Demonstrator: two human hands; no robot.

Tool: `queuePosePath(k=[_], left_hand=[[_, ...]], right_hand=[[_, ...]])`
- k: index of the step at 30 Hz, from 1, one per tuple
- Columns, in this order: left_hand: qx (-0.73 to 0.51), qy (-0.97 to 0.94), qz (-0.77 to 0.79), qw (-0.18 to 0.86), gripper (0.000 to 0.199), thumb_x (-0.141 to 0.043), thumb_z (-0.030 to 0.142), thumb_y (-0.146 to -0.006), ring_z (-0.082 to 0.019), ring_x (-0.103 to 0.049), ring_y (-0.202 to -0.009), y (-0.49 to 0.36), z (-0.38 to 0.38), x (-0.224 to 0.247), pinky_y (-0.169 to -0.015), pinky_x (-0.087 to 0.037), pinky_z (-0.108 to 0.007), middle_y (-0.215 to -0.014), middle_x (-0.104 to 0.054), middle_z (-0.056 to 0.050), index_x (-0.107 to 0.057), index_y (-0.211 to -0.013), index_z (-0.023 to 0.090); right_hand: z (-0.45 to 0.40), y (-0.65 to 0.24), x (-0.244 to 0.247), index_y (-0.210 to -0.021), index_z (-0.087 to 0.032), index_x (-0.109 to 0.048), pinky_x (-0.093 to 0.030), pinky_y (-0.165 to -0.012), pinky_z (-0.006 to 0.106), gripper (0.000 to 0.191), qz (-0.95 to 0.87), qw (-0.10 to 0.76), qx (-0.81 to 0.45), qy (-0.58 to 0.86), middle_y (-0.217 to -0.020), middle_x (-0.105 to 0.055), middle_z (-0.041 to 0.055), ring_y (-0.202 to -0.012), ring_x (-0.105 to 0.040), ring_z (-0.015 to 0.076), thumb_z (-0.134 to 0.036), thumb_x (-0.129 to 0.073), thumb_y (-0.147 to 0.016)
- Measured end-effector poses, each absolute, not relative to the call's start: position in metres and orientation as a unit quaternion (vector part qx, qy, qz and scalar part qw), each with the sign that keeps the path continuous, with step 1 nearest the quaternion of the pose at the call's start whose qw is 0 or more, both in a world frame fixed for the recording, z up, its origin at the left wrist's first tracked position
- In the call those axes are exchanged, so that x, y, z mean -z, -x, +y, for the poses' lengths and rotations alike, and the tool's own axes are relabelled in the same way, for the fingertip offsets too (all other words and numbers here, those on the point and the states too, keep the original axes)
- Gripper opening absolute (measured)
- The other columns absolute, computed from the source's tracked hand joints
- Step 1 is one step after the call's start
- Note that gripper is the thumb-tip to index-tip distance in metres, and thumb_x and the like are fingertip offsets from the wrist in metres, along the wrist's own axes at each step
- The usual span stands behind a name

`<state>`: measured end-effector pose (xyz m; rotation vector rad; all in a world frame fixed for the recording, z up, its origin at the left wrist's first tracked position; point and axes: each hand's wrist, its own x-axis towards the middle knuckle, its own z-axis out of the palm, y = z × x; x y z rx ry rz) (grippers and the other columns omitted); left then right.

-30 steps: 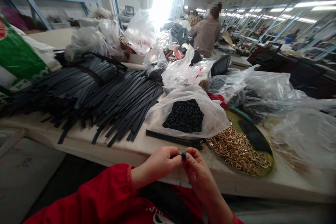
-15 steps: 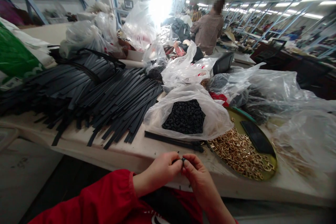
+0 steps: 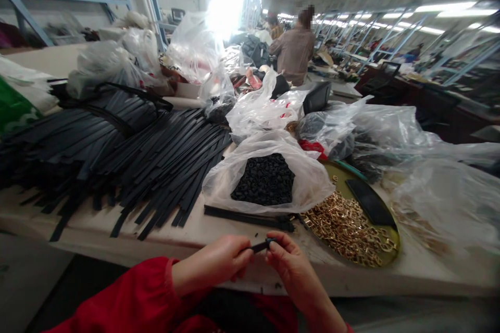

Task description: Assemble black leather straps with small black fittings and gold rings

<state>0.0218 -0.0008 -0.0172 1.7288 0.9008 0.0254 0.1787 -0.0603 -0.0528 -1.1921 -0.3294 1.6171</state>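
Observation:
Near the table's front edge, my left hand (image 3: 221, 260) is closed on a black strap (image 3: 259, 246), and a short length of it shows between my hands. My right hand (image 3: 292, 266) pinches the strap's other end, where a small dark piece like a loop (image 3: 269, 241) sits; its exact shape is too small to tell. Just beyond them lie a few black straps (image 3: 246, 214) in a thin bundle. An open plastic bag (image 3: 312, 187) behind these holds many small black loops (image 3: 265, 179). Right of the bag, gold-coloured buckles (image 3: 347, 229) fill part of a round tray (image 3: 392, 255).
A large pile of black straps (image 3: 156, 171) spreads over the left of the table (image 3: 164, 239). Clear plastic bags (image 3: 449, 197) crowd the back and right. A dark flat piece (image 3: 371, 200) lies in the tray. A person (image 3: 295, 54) stands farther back.
My hands have drawn apart, the left one moving left, and more of the black strap now shows between them. The whole view has swung slightly to the right.

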Motion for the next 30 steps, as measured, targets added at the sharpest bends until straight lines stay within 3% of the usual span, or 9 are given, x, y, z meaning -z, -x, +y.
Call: queuePosePath(k=[6,12,15,17,19,23,30], left_hand=[[-0.022,-0.667,0.391,0.634,0.023,-0.033,0.035,-0.080,-0.009,-0.039,-0.042,-0.024,-0.005,0.018,-0.040,-0.030,-0.018,-0.053,-0.044,0.005,-0.048,-0.082,0.017],[-0.117,-0.690,0.410,0.586,0.040,-0.031,0.036,-0.082,-0.012,-0.043,-0.052,-0.033,-0.012,0.024,-0.050,-0.033,-0.021,-0.058,-0.049,0.004,-0.040,-0.115,0.015],[-0.146,-0.714,0.400,0.556,0.032,-0.034,0.040,-0.082,-0.014,-0.048,-0.067,-0.033,-0.007,0.022,-0.062,-0.036,-0.023,-0.069,-0.053,0.000,-0.052,-0.094,0.016],[-0.152,-0.715,0.411,0.545,0.030,-0.035,0.041,-0.080,-0.013,-0.045,-0.066,-0.031,-0.003,0.018,-0.061,-0.034,-0.022,-0.067,-0.048,0.002,-0.051,-0.075,0.016],[-0.149,-0.693,0.422,0.565,0.030,-0.034,0.043,-0.079,-0.011,-0.038,-0.056,-0.030,-0.002,0.014,-0.053,-0.031,-0.021,-0.059,-0.039,0.005,-0.047,-0.071,0.017],[-0.133,-0.638,0.426,0.628,0.031,-0.030,0.044,-0.078,-0.009,-0.028,-0.045,-0.036,-0.006,0.010,-0.043,-0.023,-0.020,-0.049,-0.030,0.008,-0.045,-0.075,0.017],[-0.100,-0.638,0.423,0.635,0.024,-0.031,0.035,-0.078,-0.007,-0.032,-0.039,-0.041,-0.005,0.023,-0.037,-0.023,-0.019,-0.057,-0.049,0.004,-0.046,-0.075,0.016]], right_hand=[[-0.059,-0.168,0.065,-0.087,-0.018,-0.056,-0.040,-0.052,0.020,0.037,-0.201,0.556,-0.658,0.466,-0.065,-0.056,-0.0047,-0.051,-0.051,0.0064,-0.033,-0.075,-0.059],[-0.065,-0.154,0.074,-0.095,-0.019,-0.050,-0.040,-0.050,0.022,0.049,-0.236,0.555,-0.637,0.480,-0.067,-0.055,-0.0043,-0.051,-0.050,0.0085,-0.042,-0.073,-0.058],[-0.065,-0.181,0.064,-0.097,-0.019,-0.052,-0.043,-0.056,0.025,0.043,-0.390,0.489,-0.548,0.554,-0.078,-0.059,0.0011,-0.061,-0.054,0.0125,-0.044,-0.066,-0.065],[-0.056,-0.219,0.053,-0.096,-0.019,-0.055,-0.045,-0.064,0.027,0.033,-0.514,0.409,-0.371,0.656,-0.088,-0.061,0.0048,-0.070,-0.057,0.0156,-0.042,-0.058,-0.072],[-0.040,-0.260,0.045,-0.084,-0.018,-0.057,-0.043,-0.072,0.031,0.026,-0.548,0.309,-0.205,0.749,-0.084,-0.061,0.0077,-0.079,-0.057,0.0193,-0.039,-0.043,-0.081],[-0.006,-0.307,0.044,-0.079,-0.015,-0.062,-0.037,-0.079,0.036,0.020,-0.543,0.222,-0.133,0.799,-0.089,-0.062,0.0139,-0.086,-0.056,0.0248,-0.027,-0.045,-0.079],[0.017,-0.306,0.058,-0.086,-0.014,-0.064,-0.038,-0.072,0.033,0.022,-0.548,0.162,-0.116,0.813,-0.092,-0.064,0.0163,-0.085,-0.059,0.0258,-0.028,-0.052,-0.074]])
